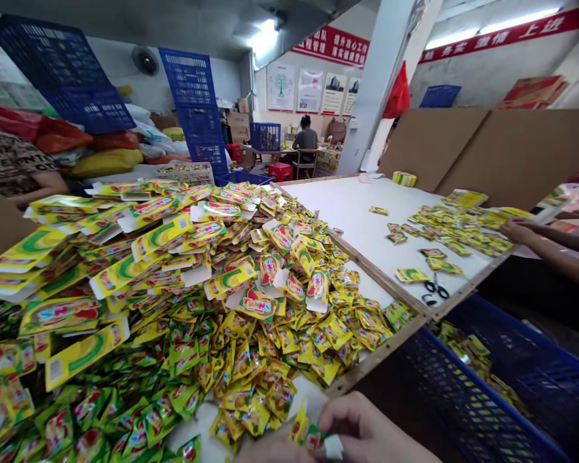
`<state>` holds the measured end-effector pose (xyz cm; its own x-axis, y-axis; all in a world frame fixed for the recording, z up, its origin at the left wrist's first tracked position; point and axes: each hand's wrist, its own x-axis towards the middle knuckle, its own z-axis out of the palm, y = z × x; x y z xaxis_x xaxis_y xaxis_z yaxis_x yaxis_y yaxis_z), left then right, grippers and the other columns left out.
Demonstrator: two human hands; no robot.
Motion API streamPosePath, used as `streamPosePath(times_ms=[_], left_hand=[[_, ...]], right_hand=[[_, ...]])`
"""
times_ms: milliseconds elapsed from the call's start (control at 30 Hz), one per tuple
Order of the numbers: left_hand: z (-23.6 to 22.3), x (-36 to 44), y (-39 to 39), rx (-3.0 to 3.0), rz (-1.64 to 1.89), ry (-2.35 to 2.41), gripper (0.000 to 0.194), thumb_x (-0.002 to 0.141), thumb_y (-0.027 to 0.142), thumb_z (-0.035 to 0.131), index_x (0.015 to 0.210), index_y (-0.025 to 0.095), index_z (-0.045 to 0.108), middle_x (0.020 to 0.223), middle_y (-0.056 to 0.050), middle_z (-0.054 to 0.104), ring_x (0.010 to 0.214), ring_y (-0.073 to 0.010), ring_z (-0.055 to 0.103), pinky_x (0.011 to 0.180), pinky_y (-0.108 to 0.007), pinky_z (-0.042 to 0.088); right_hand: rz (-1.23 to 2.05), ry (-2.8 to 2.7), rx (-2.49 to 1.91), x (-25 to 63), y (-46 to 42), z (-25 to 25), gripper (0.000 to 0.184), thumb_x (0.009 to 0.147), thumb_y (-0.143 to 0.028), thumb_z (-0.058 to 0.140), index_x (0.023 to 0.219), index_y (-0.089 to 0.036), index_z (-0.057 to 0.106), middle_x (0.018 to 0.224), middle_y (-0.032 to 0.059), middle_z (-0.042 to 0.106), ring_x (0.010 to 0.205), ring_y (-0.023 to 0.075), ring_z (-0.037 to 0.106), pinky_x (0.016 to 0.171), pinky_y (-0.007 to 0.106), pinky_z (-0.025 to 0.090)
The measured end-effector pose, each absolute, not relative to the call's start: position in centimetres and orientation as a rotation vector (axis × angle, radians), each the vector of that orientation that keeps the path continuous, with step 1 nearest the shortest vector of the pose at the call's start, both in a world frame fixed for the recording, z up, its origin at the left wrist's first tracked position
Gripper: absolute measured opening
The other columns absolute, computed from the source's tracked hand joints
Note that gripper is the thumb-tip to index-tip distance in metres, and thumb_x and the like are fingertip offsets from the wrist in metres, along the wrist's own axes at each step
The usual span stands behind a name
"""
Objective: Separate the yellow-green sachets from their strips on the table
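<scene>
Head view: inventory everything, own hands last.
Printed boxes: many, mostly yellow, left heap
Small packets: many, green and yellow, heap's front
Far tabletop: one, white, right of heap
Loose packs: many, yellow, on tabletop
Scissors: one pair, black, on tabletop
Crates: several, blue, left, centre, lower right
Cardboard panels: two, brown, behind tabletop
Sacks: several, multicoloured, left background
Fan: one, dark, upper left
Banners: two, red, upper right
Posters: four, pale, upper centre
Hanging bag: one, red, upper right
People: several, varied clothing, left, back, right
Held packet: one, green and yellow, bottom centre
Left hand: one, bare, bottom centre
Right hand: one, bare, bottom, centre right
</scene>
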<state>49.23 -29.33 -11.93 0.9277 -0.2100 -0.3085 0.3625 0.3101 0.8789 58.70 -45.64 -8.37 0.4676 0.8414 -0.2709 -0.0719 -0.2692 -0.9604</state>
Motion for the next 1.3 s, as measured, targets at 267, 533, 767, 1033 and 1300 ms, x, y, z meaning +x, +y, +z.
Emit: streamPosePath(times_ms=[267,533,767,1033,1300], left_hand=[[-12.0,50.7,-28.9,1.513,0.092,0.254,0.046,0.076,0.047,0.057,0.115,0.023,0.051,0.11,-0.011,0.06,0.105,-0.0244,0.055,0.093,-0.04,0.04],[-15.0,54.1,-27.4,2.683,0.492,0.253,0.041,0.074,0.024,0.06,0.115,0.026,0.057,0.144,-0.014,0.031,0.133,-0.037,0.02,0.103,-0.059,0.021],[-14.6,53.7,-26.1,2.551,0.523,0.193,0.023,0.085,0.027,0.045,0.096,0.03,0.066,0.141,-0.003,0.04,0.136,-0.0317,0.013,0.103,-0.058,0.018],[-10.6,50.8,-24.1,1.951,0.138,0.308,0.028,0.09,0.037,0.034,0.088,0.02,0.056,0.071,-0.003,0.067,0.066,-0.0177,0.061,0.065,-0.027,0.044],[-8.0,48.8,-24.3,1.916,0.013,0.268,0.027,0.088,0.038,0.038,0.097,0.02,0.056,0.075,0.0,0.062,0.071,-0.015,0.056,0.066,-0.021,0.04]], right_hand=[[-0.283,-0.655,-2.367,72.0,-48.4,-3.1,0.029,0.078,-0.029,0.048,0.101,-0.018,0.061,0.077,0.0058,0.066,0.044,0.0126,0.049,0.047,0.027,0.041],[-0.374,-1.09,-2.586,68.2,-43.2,-9.6,0.032,0.074,-0.029,0.056,0.103,-0.016,0.058,0.092,0.0104,0.063,0.091,0.0264,0.054,0.076,0.034,0.043],[-0.236,-0.852,-2.541,67.5,-45.2,-13.1,0.027,0.084,-0.021,0.04,0.105,-0.015,0.056,0.095,0.0126,0.066,0.087,0.0247,0.06,0.076,0.037,0.047],[0.678,-0.847,-1.59,64.0,-42.3,-7.0,0.017,0.081,-0.031,0.056,0.085,-0.017,0.063,0.126,0.0115,0.05,0.119,0.0239,0.044,0.094,0.035,0.038],[0.639,-1.035,-1.773,61.6,-39.0,-7.1,0.017,0.084,-0.018,0.046,0.097,-0.018,0.057,0.081,0.001,0.058,0.078,0.0148,0.054,0.073,0.028,0.044]])
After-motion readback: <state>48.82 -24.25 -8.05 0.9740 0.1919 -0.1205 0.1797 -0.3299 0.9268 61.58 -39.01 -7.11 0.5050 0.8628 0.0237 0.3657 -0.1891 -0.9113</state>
